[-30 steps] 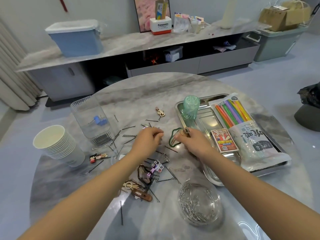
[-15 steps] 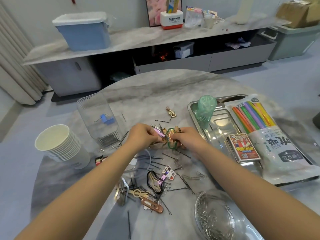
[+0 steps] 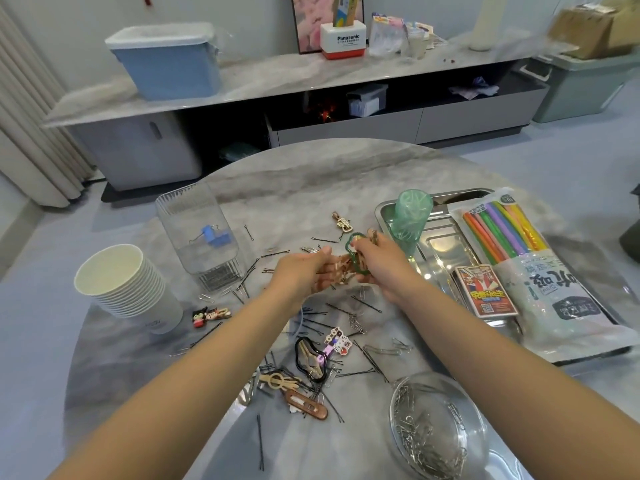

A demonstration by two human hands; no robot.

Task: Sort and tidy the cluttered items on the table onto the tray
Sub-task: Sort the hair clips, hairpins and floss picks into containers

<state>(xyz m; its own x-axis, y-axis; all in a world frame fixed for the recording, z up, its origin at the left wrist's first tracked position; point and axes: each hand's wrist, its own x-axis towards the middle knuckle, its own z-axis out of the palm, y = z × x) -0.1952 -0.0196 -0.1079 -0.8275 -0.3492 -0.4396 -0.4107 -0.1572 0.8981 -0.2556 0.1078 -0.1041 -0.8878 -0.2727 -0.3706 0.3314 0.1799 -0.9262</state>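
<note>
Since a second ago both hands have lifted off the table and drawn together, and the green clip (image 3: 354, 252) that lay flat by the right hand now stands upright in its grip. The right hand (image 3: 382, 268) pinches that clip with a few brownish clips bunched against it, just right of frame centre; the left hand (image 3: 299, 273) meets it from the left, fingers curled on the same bundle of brown clips (image 3: 334, 271). To my eye this is gathering: hair clips are being collected into one handful before going to the tray. The tray (image 3: 388, 211) lies just right of the grip, carrying a green cup (image 3: 410, 216), a card pack (image 3: 485, 289) and a straw bag (image 3: 540, 271). Below the grip, more clips and black pins (image 3: 313, 355) lie scattered over the table (image 3: 311, 174), so plenty is left to sort.
</note>
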